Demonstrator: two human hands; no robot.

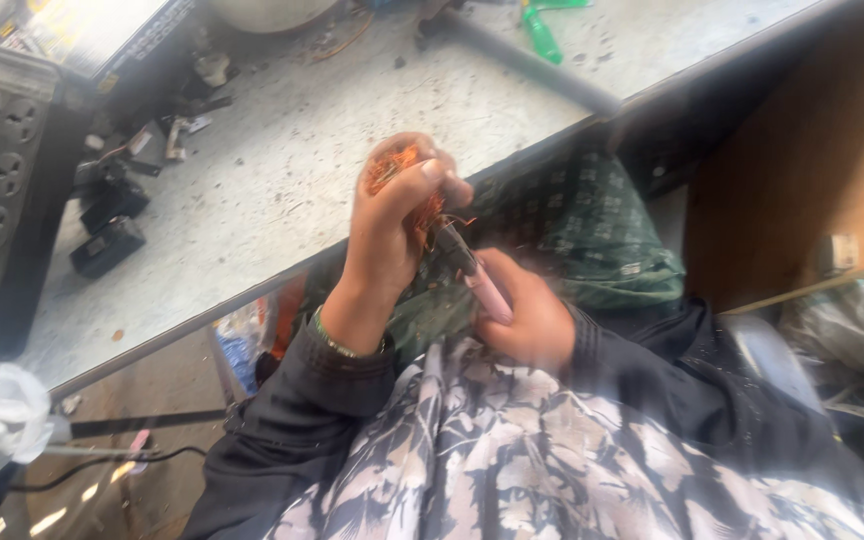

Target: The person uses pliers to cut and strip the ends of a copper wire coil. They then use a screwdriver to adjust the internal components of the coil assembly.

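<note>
1. Over the lap, beside the grey table (282,170) edge, the left hand (387,225) is closed around a tangled bundle of orange copper wire (399,165).
2. Right hand (527,315) grips a pink-handled cutting tool (472,272), tip touching the bundle.
3. Green patterned cloth (582,230) lies beneath both hands.
4. Black battery packs (107,225) rest on the table, well apart.

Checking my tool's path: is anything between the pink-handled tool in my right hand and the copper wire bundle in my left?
Nothing visible. The pink-handled tool in the right hand already has its tip at the copper wire bundle held by the left hand.
</note>
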